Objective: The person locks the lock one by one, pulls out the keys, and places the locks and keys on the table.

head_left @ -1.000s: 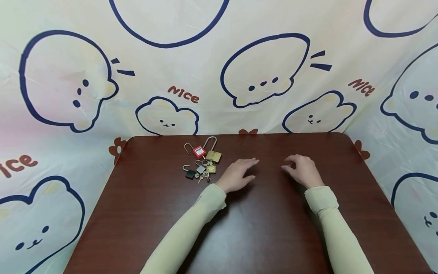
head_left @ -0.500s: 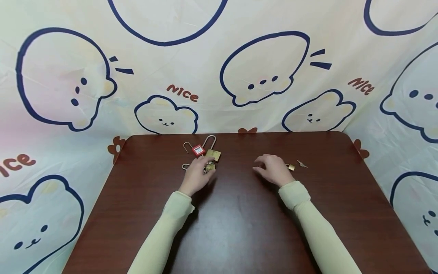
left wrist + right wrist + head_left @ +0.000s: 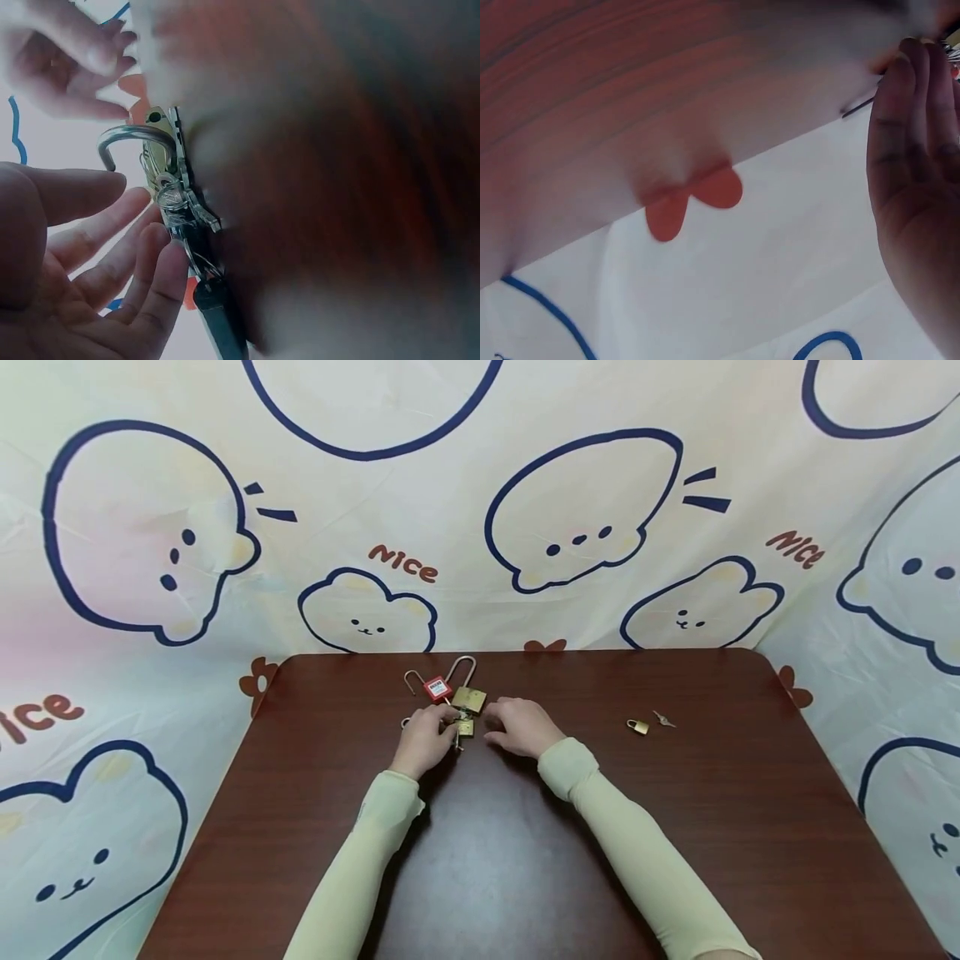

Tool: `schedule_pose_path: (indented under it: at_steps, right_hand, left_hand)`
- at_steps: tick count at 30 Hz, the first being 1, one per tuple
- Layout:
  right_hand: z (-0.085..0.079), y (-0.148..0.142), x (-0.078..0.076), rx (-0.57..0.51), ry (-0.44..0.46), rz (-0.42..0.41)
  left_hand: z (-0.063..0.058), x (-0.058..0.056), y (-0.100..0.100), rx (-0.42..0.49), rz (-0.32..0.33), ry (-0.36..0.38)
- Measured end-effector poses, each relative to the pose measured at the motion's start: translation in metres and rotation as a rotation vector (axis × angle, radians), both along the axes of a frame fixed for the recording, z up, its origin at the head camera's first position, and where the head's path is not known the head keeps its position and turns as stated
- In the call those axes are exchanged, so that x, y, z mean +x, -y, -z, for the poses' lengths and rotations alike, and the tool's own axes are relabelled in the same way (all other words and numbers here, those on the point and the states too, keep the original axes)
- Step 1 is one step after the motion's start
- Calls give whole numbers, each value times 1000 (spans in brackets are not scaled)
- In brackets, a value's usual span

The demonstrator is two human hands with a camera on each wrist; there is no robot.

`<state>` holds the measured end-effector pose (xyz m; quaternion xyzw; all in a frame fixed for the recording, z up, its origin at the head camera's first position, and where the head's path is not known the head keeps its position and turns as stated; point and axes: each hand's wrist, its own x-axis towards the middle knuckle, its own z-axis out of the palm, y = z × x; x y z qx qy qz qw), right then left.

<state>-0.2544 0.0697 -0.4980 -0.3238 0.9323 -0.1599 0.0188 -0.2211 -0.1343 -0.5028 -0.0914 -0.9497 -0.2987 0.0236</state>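
Observation:
My left hand (image 3: 424, 742) is over a cluster of padlocks and keys, covering part of it. In the left wrist view its thumb and fingers stand apart around the cluster, near a curved steel shackle (image 3: 139, 133); silver keys (image 3: 202, 212) and a black padlock (image 3: 223, 322) lie close by. My right hand (image 3: 525, 727) is just right of the cluster, holding nothing visible. Its fingers (image 3: 894, 135) look fairly straight in the right wrist view. Between the hands lies a brass padlock (image 3: 466, 728). A large brass padlock (image 3: 469, 700) and a red padlock (image 3: 437, 688) lie behind.
A small brass padlock (image 3: 638, 727) and a key (image 3: 663, 719) lie apart on the right of the dark wooden table (image 3: 480, 877). A cartoon-printed cloth (image 3: 465, 543) hangs along the table's back and sides.
Both hands have moved left; the left hand has reached the padlock cluster and the right hand has come beside it. The small brass padlock and key on the right have come into sight.

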Motion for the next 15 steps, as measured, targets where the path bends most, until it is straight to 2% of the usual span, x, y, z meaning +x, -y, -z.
schedule_pose_path:
  at_steps: [7, 15]
  right_hand:
    - [3, 18, -2, 24, 26, 4]
    - [12, 18, -1, 32, 3, 46]
  left_hand:
    - [-1, -2, -4, -21, -22, -24]
    - [2, -2, -8, 36, 47, 27]
